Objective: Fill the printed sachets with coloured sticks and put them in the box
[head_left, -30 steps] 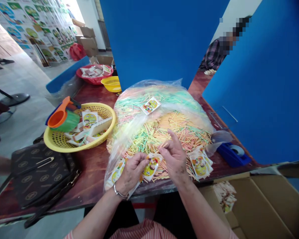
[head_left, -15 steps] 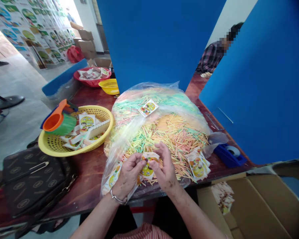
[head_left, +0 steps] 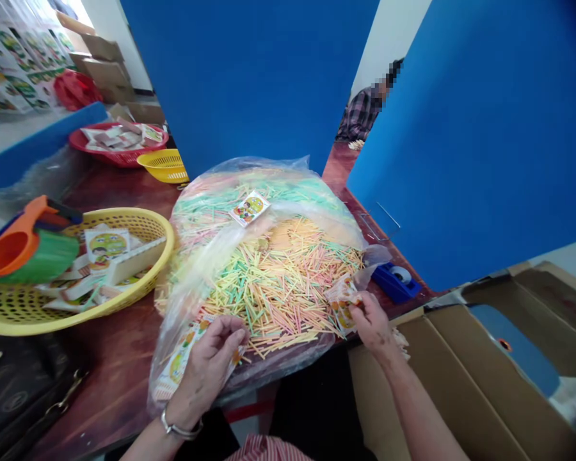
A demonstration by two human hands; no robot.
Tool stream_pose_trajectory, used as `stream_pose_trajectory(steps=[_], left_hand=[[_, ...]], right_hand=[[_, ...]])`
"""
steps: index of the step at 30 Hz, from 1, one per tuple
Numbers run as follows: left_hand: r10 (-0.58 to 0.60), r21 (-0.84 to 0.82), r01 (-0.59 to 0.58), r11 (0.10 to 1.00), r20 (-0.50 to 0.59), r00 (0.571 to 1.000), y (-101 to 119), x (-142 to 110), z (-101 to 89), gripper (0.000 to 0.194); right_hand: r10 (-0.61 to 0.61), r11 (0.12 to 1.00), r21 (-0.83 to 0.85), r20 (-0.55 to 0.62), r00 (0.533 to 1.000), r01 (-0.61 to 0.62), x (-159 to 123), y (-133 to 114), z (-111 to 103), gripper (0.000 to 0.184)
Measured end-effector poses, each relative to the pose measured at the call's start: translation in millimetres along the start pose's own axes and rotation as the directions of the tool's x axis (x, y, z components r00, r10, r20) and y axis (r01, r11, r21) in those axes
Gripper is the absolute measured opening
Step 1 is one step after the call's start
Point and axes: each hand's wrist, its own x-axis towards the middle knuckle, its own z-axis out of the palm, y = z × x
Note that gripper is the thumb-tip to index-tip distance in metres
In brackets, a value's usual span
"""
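Observation:
My left hand [head_left: 215, 358] is closed, with curled fingers and the thumb against the forefinger, over the front left edge of the stick heap. What it holds, if anything, is hidden. Printed paper packets [head_left: 177, 368] lie beneath and beside it. At the right edge of the heap, my right hand [head_left: 375, 325] pinches a small printed packet [head_left: 342, 302] between thumb and fingers. Between the hands spread many thin pastel sticks [head_left: 288, 282] in a large clear plastic bag [head_left: 192, 269]. Another printed packet [head_left: 249, 208] lies on top of the bag.
A yellow basket [head_left: 166, 256] with packets and coloured scoops [head_left: 14, 250] stands left, beside a dark bag [head_left: 24, 397]. Behind are a red basket [head_left: 120, 158] and a yellow one [head_left: 166, 168]. Blue panels [head_left: 254, 83] rise ahead. Right are a tape dispenser [head_left: 396, 282] and cardboard box [head_left: 441, 358].
My hands have moved apart from the packet they held together in the middle. The right hand has gone right to the packets there; the left has shifted left. The view has turned rightward.

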Motion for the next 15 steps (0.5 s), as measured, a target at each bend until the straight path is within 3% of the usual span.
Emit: stream_pose_trajectory(steps=[4, 8, 10, 12, 15], left_hand=[[-0.026, 0.088, 0.032, 0.996, -0.063, 0.998, -18, -3, -12.7, 0.020], [0.065, 0.343, -0.036, 0.938, -0.072, 0.995, -36, -7, -36.4, 0.021], [0.210, 0.536, -0.159, 0.829, -0.034, 0.977, -41, -11, -46.6, 0.021], [0.371, 0.694, -0.286, 0.661, 0.029, 0.928, -43, -16, -49.7, 0.021], [0.455, 0.828, -0.339, 0.448, 0.115, 0.883, -45, -26, -39.4, 0.027]], right_hand=[[-0.229, 0.958, -0.193, -0.071, 0.971, 0.212, -2, 39, 24, 0.019], [-0.232, 0.952, -0.240, -0.154, 0.961, 0.191, 1, 54, 38, 0.022], [-0.197, 0.951, -0.269, -0.155, 0.968, 0.151, 2, 51, 36, 0.027], [-0.206, 0.936, -0.320, -0.158, 0.966, 0.147, 2, 43, 30, 0.036], [-0.309, 0.898, -0.381, -0.194, 0.931, 0.219, 2, 22, 21, 0.044]])
